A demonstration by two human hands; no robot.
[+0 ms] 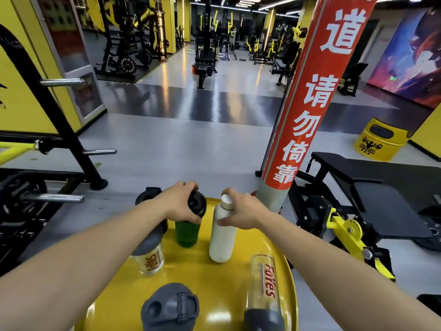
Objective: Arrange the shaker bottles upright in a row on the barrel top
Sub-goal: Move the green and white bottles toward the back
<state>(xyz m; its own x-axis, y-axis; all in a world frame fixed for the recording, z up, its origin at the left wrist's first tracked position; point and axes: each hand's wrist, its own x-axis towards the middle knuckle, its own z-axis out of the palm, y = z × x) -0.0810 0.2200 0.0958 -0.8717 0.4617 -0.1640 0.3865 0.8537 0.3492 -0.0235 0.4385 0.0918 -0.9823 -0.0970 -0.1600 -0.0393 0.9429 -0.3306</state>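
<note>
Gym barrel top: you're gripping the green bottle with your left hand and the white bottle with your right hand, both upright; row unfinished.

Glossy yellow barrel top, smooth painted metal by the look, throwing back bright ceiling glare near its front edge. At its middle, the white bottle looks matt and smooth, with a paler cap. Just left of it, the green bottle is translucent plastic under a shiny black lid. Further left, a clear plastic shaker with a matt grey lid. Right of the white bottle, another clear shaker, see-through, red print on it. In front, a dull grey plastic lid. Beyond the barrel, the floor gleams, polished.
</note>
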